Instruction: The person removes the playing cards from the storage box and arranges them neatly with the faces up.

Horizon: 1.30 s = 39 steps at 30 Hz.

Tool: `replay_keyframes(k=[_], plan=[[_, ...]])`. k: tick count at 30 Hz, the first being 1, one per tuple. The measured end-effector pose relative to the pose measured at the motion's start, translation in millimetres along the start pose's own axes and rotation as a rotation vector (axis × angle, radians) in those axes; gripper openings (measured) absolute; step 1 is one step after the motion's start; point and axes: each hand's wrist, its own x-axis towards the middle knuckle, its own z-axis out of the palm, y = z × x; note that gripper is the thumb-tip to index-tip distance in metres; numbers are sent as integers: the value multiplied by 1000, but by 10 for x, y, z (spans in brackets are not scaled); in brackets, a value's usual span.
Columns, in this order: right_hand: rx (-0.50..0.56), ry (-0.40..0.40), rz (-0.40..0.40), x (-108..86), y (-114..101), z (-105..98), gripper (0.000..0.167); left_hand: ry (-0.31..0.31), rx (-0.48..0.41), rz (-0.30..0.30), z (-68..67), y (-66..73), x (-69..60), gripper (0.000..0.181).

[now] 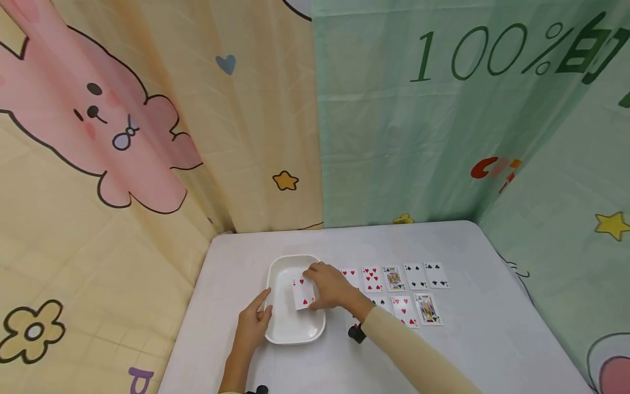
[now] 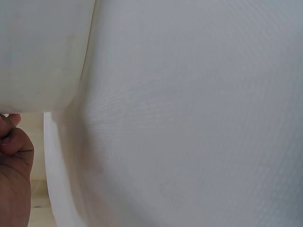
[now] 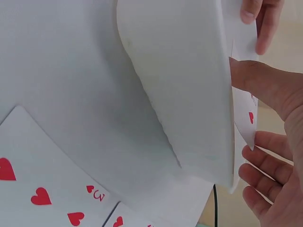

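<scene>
My right hand pinches a playing card with red hearts between thumb and fingertips, above the white tray. Part of the card's right edge is hidden by the fingers. In the right wrist view, the card shows tilted behind the tray's wall, its corner at the fingertips. At the tray's left side my left hand holds the rim with thumb and fingers. The left wrist view catches only part of that hand, beside the tray's outer wall.
Right of the tray, playing cards lie face up in two rows, among them a seven of hearts and face cards. My right forearm covers some lower-row cards. All stand on a white-covered table, with printed curtains around it.
</scene>
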Motion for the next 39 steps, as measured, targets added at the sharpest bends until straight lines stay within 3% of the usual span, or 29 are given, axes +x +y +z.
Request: replay_keyframes(k=[7,18,31,39], plan=[[0,8,30,-93,96,-160,86,-12,-9,-3,-14,4,14,52],[14,57,59,-344,375,-238,83,-11,-15,4,-22,14,18,52],[26,131,120,-785,793,-355,84,-20,-12,-36,-18,-11,7,53],[20,132,161,-1068,986,-439,85,-12,4,-25,-6,-16,4,52]])
